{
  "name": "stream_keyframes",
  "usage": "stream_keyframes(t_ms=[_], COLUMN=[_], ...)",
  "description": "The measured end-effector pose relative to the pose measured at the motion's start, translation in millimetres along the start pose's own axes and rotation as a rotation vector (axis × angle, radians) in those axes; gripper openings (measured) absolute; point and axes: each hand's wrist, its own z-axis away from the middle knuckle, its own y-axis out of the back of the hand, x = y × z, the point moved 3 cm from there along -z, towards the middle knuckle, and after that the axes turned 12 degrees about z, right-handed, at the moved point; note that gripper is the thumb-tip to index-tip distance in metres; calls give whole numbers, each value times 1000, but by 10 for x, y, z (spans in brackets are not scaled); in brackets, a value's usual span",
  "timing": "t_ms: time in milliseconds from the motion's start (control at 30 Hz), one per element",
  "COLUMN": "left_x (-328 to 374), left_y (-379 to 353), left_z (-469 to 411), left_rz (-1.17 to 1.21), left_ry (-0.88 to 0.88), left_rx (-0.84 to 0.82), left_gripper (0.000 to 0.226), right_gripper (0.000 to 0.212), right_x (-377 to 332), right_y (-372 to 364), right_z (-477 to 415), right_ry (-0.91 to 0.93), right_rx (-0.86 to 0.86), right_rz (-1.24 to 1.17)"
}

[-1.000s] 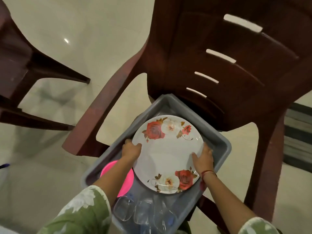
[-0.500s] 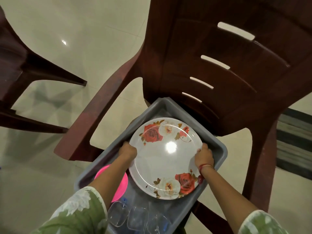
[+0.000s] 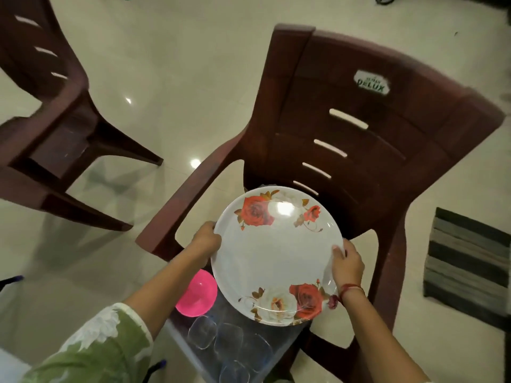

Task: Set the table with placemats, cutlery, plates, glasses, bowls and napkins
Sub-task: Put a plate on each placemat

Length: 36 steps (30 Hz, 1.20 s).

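Both hands, left hand (image 3: pixel 206 240) and right hand (image 3: pixel 347 262), grip the plate (image 3: pixel 276 255) at opposite rims, fingers (image 3: pixel 338 251) curled closed over the edge. It looks stiff, glossy, likely slippery and breakable, so rim holds suit it.

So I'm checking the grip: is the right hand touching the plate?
Touching. The head view shows the right hand with its thumb over the plate rim, fingers underneath.
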Motion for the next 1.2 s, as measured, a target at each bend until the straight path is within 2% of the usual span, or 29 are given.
stream_keyframes(t_ms=[167, 300, 400, 500, 767, 967, 1100, 1200], left_x=[227, 185, -62, -469, -1866, -2899, -3553, -3921], left_y=[578, 1043, 1351, 1618, 1997, 2180, 2283, 2314], left_z=[912, 1754, 2296, 2676, 3612, 4324, 4770, 4969], left_rz=[161, 362, 542, 694, 910, 1019, 1072, 1153], left_ry=[-76, -179, -222, -221, -185, -111, -49, -9], left_rx=[36, 133, 274, 429, 703, 881, 967, 990], left_gripper=[34, 26, 30, 33, 36, 51, 47, 46], right_gripper=[21, 18, 17, 18, 9, 17, 11, 7], right_x=[-346, -679, -967, -1221, -1657, -1531, -1445, -1407], right_y=[506, 598, 496, 288, -278, -932, -1240, -1363], right_z=[570, 1016, 1268, 1540, 2613, 3542, 4275, 4646], right_ry=[40, 160, 239, 316, 593, 702, 807, 884], right_rx=[102, 47, -34, -170, -443, -602, -732, -760], right_rz=[-232, -325, -340, -295, -145, 31, 68, 102])
